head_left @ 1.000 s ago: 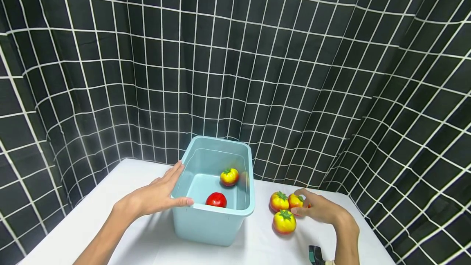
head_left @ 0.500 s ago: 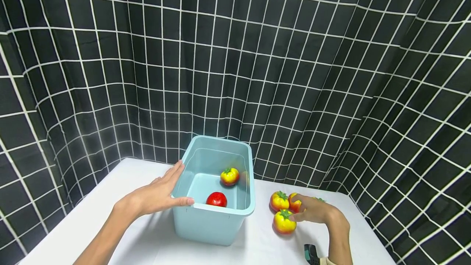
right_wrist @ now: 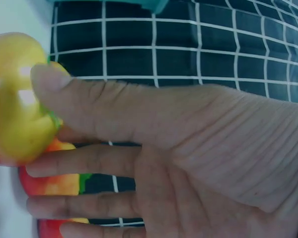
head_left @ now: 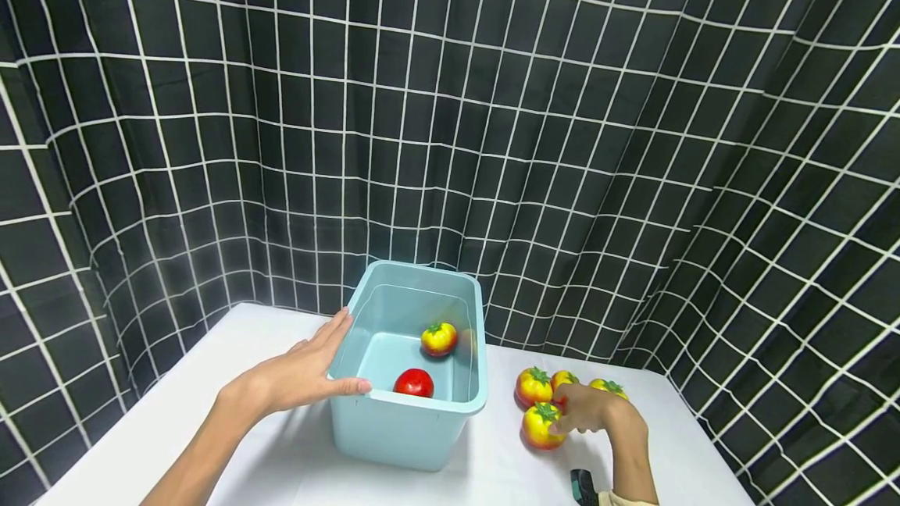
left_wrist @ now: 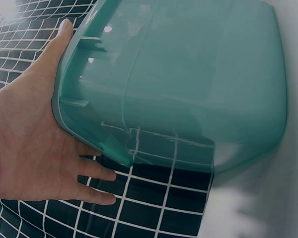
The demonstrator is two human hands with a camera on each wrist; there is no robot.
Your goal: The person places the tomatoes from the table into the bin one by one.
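Observation:
The left hand (head_left: 298, 373) rests along the near-left corner of a light blue bin (head_left: 443, 399), thumb over the near rim and fingers along the left side. In the left wrist view this hand (left_wrist: 39, 124) lies spread against the bin (left_wrist: 198, 74). The right hand (head_left: 594, 410) is at the front yellow-red tomato (head_left: 539, 429). In the right wrist view, the thumb of the right hand (right_wrist: 164, 139) overlaps that tomato (right_wrist: 12, 99), the other fingers extended beside it. Behind are a left tomato (head_left: 532, 388), another (head_left: 563, 379), partly hidden, and one farther right (head_left: 608, 386).
Inside the bin lie a yellow-red tomato (head_left: 439, 340) and a red one (head_left: 414, 383). The bin stands on a white table (head_left: 281, 463). A dark cloth with white grid lines (head_left: 422, 139) hangs behind and at both sides.
The right hand has moved left and slightly toward the front tomato, uncovering the far-right tomato behind it. The left hand and bin have stayed in place.

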